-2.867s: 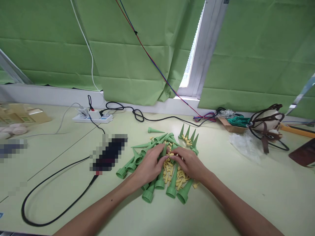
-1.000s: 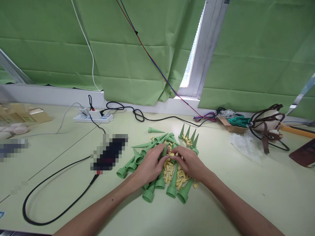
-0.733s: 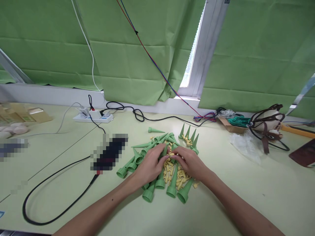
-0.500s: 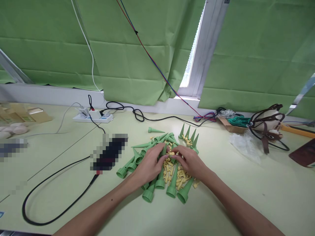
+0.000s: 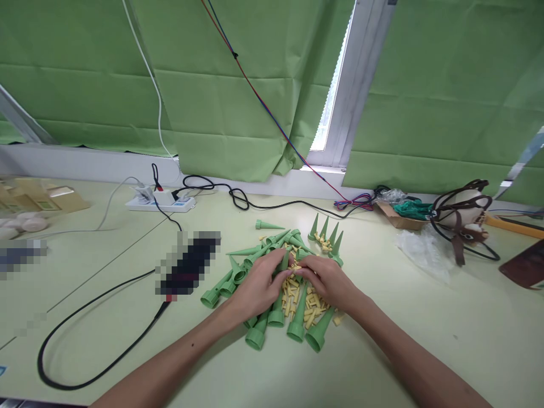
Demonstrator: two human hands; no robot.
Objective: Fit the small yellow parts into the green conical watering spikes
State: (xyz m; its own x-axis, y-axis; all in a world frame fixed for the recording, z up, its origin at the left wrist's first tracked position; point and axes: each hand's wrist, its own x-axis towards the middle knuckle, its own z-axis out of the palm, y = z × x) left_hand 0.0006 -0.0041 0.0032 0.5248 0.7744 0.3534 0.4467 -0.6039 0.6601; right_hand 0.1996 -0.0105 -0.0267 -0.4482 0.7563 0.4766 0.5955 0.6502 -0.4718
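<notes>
My left hand [image 5: 263, 280] is closed round a green plastic cone spike [image 5: 285, 259], whose pointed tip shows above the fingers. Thumb and forefinger of my right hand [image 5: 329, 279] pinch a small yellow plastic fitting [image 5: 296, 268] against the spike's side. Fingers hide where the two meet. Beneath both hands lies a heap of loose yellow fittings [image 5: 313, 300]. Several green spikes lie around it, among them one with its wide end towards me [image 5: 297, 328]. Just beyond my right hand, several spikes stand point up in a row [image 5: 324, 229], with yellow fittings at their sides.
A single green spike [image 5: 268, 225] lies behind the heap. To the left are a blurred dark device [image 5: 191, 266] on a black cable and a white power strip [image 5: 161, 204]. A cardboard box [image 5: 399, 218], clear plastic bag [image 5: 425, 252] and brown-strapped bag [image 5: 463, 221] stand at the right.
My right fingers have closed in slightly towards the left hand at the yellow fitting. Everything else looks the same.
</notes>
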